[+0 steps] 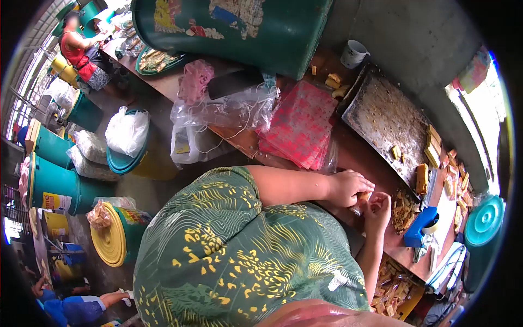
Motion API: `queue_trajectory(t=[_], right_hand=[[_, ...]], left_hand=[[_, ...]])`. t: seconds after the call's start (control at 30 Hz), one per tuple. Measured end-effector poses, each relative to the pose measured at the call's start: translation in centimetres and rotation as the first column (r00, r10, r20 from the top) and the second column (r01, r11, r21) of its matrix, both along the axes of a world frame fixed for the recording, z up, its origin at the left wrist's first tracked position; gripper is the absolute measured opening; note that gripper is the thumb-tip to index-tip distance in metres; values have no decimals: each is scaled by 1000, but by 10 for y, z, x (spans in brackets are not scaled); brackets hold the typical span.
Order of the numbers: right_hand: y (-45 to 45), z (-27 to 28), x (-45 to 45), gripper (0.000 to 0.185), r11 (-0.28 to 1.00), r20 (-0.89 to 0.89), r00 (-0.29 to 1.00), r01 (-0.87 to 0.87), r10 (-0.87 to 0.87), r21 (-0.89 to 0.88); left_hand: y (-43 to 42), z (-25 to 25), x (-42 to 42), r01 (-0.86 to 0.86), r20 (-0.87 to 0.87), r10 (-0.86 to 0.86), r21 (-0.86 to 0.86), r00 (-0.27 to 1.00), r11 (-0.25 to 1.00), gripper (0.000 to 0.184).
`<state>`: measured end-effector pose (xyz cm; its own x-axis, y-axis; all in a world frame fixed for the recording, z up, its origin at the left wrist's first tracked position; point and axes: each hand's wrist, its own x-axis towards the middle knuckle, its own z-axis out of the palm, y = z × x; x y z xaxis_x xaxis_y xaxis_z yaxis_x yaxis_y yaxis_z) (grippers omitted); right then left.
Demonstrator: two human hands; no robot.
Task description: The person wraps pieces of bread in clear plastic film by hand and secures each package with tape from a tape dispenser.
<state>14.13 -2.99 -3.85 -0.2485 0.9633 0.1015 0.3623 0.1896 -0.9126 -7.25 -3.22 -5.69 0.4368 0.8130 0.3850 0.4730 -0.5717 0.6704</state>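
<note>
My left hand [350, 188] reaches in over the table with its fingers curled. My right hand [377, 209] is beside it, fingers bent and pinched together. Between the two is a small brown piece in clear plastic [359, 206], mostly covered by the fingers; its exact kind is unclear. Brown crumbs and broken bits [404, 211] lie just right of my hands. Beyond them, a blue tape dispenser [417, 231] stands on the table. A golden-brown bar [422, 179] rests by the edge of a dark baking tray [384, 117], which carries crumbs and a few bars.
Red patterned sheets [299, 125] and clear plastic bags [229, 114] lie on the table, below a large green drum [234, 32]. Loose bars [457, 182] are heaped at right. A box of wrapped bars [393, 286] sits low. Lidded buckets [109, 234] line the floor; two people are at left.
</note>
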Motion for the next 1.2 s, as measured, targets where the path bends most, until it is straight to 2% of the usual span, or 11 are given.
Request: queue_trajectory(t=[0.2, 0.27, 0.3, 0.37, 0.43, 0.57, 0.67, 0.77, 0.9, 1.03, 1.2], right_hand=[[13, 28, 79, 25, 731, 77, 954, 168, -289, 661], [23, 17, 164, 34, 433, -51, 815, 358, -577, 827], [9, 40, 158, 41, 348, -91, 539, 653, -837, 672], [26, -14, 263, 51, 459, -9, 578, 657, -816, 597], [28, -32, 288, 54, 762, -135, 771, 636, -622, 122], [29, -17, 260, 46, 622, -109, 613, 772, -783, -130], [54, -9, 261, 38, 751, -345, 668, 560, -659, -350], [61, -8, 253, 29, 737, -345, 662, 656, -665, -161], [20, 1, 227, 28, 610, 185, 623, 586, -760, 533], [2, -54, 281, 21, 594, 328, 533, 465, -780, 657], [-16, 9, 198, 23, 834, -11, 835, 548, -550, -69]], left_hand=[[-6, -2, 1, -67, 2, 68, 122, 998, 990, 44], [-3, -9, 4, -88, 46, 81, 198, 996, 976, 48], [-3, -10, 6, -80, 33, 76, 156, 997, 984, 49], [-4, -5, 5, -64, 8, 64, 79, 998, 995, 52], [-4, 0, 3, -46, -22, 48, 65, 999, 997, 53], [-4, -3, 4, -43, -17, 45, 106, 999, 993, 50], [-3, -1, 1, -25, -18, 28, 113, 999, 993, 45], [-4, 2, -1, -7, -8, 8, 73, 1000, 997, 43], [-5, 9, -4, 2, -4, -2, 45, 1000, 999, 37], [-1, 10, -4, 85, 226, -109, 112, 968, 990, 33], [-7, 22, -5, 112, 143, -134, 154, 981, 982, 35]])
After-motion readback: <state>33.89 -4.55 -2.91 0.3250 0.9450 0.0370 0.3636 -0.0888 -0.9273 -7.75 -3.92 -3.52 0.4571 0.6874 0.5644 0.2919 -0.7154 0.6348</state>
